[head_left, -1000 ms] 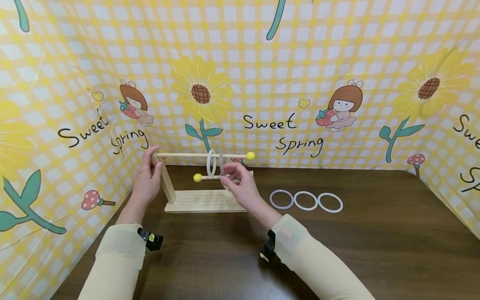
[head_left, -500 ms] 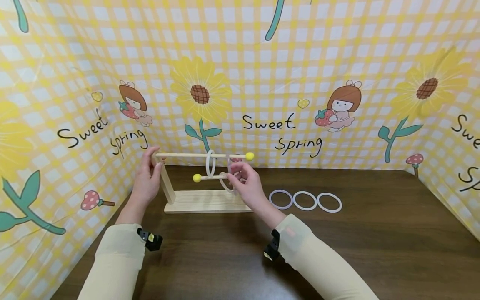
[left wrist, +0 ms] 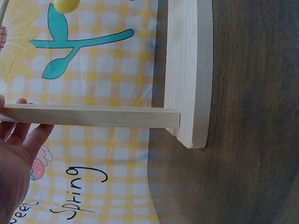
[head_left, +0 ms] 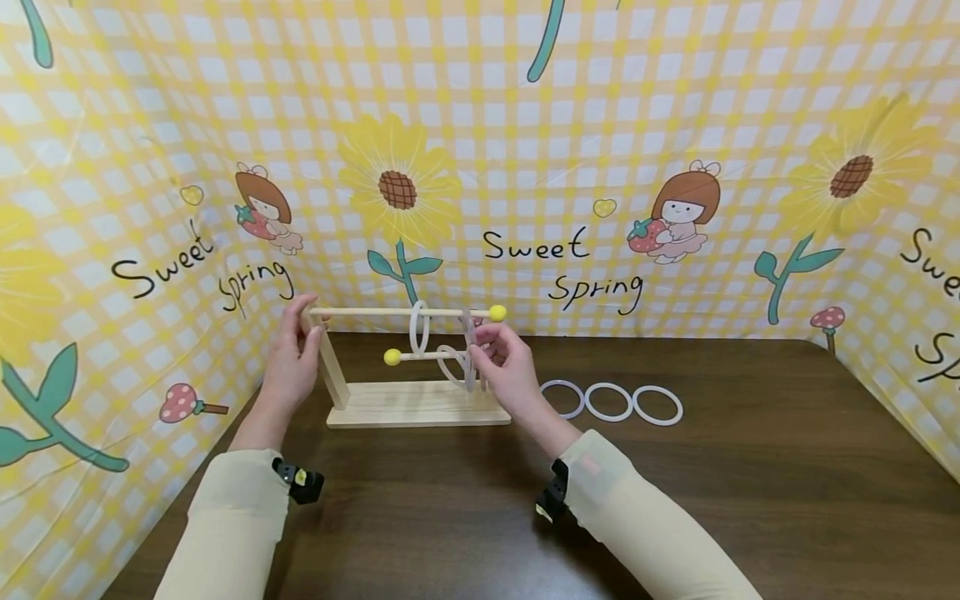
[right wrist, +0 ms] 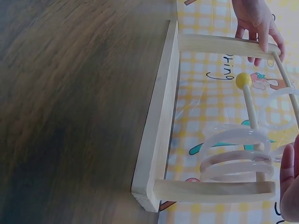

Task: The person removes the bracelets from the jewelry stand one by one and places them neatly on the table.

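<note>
A wooden stand (head_left: 420, 404) has an upper rod (head_left: 367, 312) and a lower rod (head_left: 420, 357), each tipped with a yellow ball. My left hand (head_left: 294, 354) grips the top of the left post (left wrist: 93, 115), thumb on one side and fingers on the other. Near the right end of the upper rod, my right hand (head_left: 506, 367) pinches a translucent ring (head_left: 468, 323); its fingers hide part of the ring. A white ring (head_left: 419, 329) hangs from the middle of the upper rod. Several pale rings (right wrist: 233, 136) sit around the lower rod close to the right post (right wrist: 215, 190).
Three rings lie in a row on the dark table to the right: a lilac ring (head_left: 562, 398), a white ring (head_left: 608, 402) and another white ring (head_left: 658, 405). Behind the stand rises a yellow checked cloth (head_left: 540, 167), which also lines both sides.
My right hand has slid the translucent ring rightward along the upper rod, toward its yellow ball. Rings on the lower rod have come into sight. The left hand keeps its grip on the post.
</note>
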`<action>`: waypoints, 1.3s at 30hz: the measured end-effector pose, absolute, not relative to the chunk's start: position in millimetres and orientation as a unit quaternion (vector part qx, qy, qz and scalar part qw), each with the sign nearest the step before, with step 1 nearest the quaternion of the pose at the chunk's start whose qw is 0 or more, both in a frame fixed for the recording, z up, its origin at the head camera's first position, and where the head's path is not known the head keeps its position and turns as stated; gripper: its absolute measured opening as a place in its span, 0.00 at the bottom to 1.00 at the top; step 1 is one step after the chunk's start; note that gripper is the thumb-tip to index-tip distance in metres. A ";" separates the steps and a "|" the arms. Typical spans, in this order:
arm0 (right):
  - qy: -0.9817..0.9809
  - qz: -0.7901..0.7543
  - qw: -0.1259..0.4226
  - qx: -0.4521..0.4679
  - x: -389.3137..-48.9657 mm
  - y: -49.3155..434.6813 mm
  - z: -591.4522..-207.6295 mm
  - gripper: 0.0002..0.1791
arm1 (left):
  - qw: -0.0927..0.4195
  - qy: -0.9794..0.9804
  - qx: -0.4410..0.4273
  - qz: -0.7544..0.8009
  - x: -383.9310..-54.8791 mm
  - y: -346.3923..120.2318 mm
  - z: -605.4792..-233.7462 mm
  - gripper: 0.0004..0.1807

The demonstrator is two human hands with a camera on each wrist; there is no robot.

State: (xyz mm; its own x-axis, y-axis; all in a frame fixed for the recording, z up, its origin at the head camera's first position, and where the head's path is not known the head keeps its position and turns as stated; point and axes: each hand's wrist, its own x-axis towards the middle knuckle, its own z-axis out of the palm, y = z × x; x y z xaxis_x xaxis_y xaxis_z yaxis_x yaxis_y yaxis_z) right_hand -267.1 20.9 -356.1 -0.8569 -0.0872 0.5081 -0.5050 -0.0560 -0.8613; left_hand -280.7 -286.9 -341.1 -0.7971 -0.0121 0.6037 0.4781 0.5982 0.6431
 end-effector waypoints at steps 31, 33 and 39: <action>-0.654 0.702 0.197 0.204 -273.9 38.5 -359.9 0.10 | 0.299 -0.844 -0.131 -0.426 -278.9 -284.8 -340.1 0.25; -0.651 0.706 0.197 0.198 -274.9 39.6 -359.9 0.10 | 0.300 -0.842 -0.132 -0.428 -278.8 -284.7 -340.2 0.25; -0.645 0.713 0.200 0.188 -277.3 45.8 -359.7 0.11 | 0.296 -0.846 -0.125 -0.425 -279.0 -283.6 -339.7 0.25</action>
